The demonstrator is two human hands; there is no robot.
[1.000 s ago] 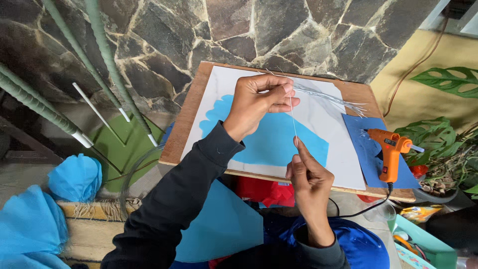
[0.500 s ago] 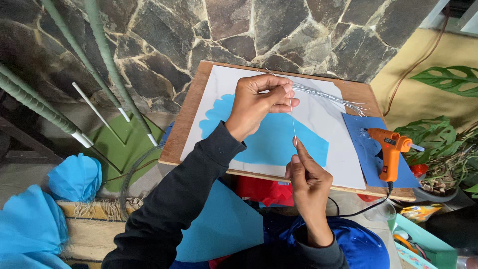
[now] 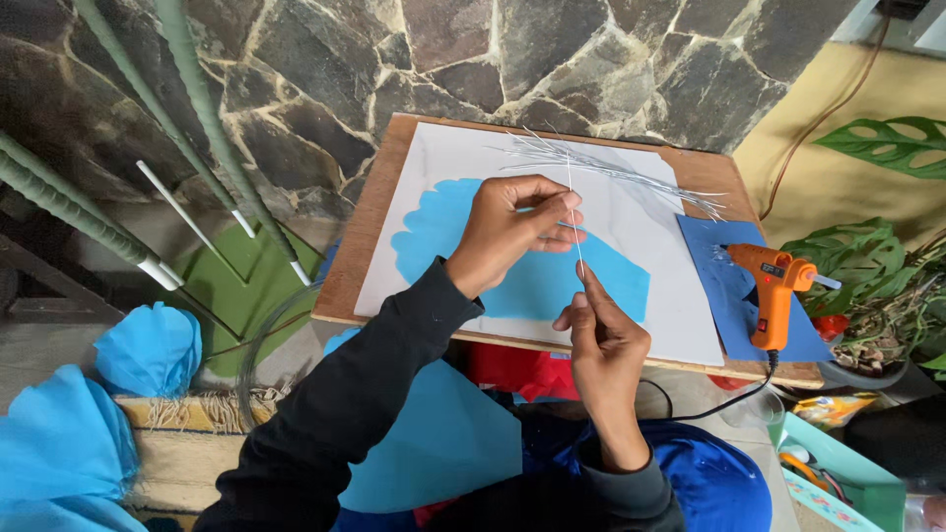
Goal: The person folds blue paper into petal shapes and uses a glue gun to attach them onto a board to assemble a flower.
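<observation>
Thin silver wire (image 3: 574, 222) runs near-vertical at frame centre, pinched low by right hand (image 3: 603, 340), upper part by left hand (image 3: 512, 225), above blue paper (image 3: 532, 281).

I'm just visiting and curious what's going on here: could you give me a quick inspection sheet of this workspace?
Surface: wooden board carrying a white sheet.
Job's things: thin wire pinched by both hands over a blue cut-out; wire bundle behind.
Clutter: orange glue gun on blue paper.
Grippers: left hand, right hand, both closed on the wire.
Cables: black cord from the glue gun.
Surroundings: stone wall, leafy plants.
</observation>
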